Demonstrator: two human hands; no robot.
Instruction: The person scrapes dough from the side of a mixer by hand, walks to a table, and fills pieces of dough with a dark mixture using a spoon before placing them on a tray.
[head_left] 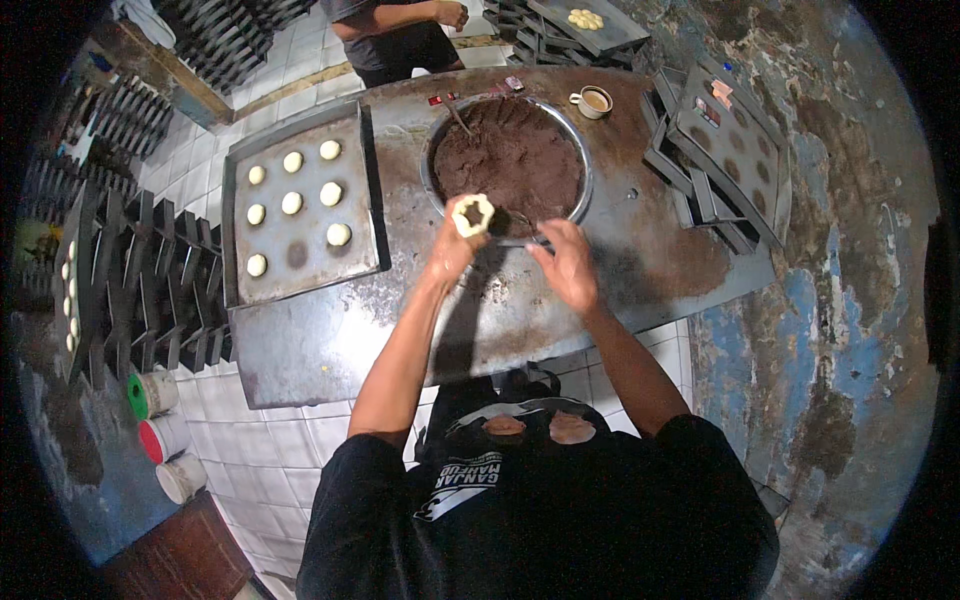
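Note:
My left hand (456, 250) is closed around a cupped round of pale dough (473, 215), with dark brown filling showing in its hollow. By the near rim of a wide metal bowl (586, 180), my right hand (570, 262) has its fingers curled around a thin tool (520, 222) whose end is hard to make out. Crumbly dark brown filling (510, 155) heaps up in the bowl, and a spoon-like handle (459, 118) sticks out of it at the far left. A black metal tray (270, 225) on the left bears several pale dough balls (292, 203).
A cup of brown drink (595, 101) stands beyond the bowl on the metal table (330, 345). Stacked baking trays (725, 140) rise at the right, more racked trays (150, 270) at the left. Another person (395, 40) stands across the table. Several buckets (163, 438) sit at lower left.

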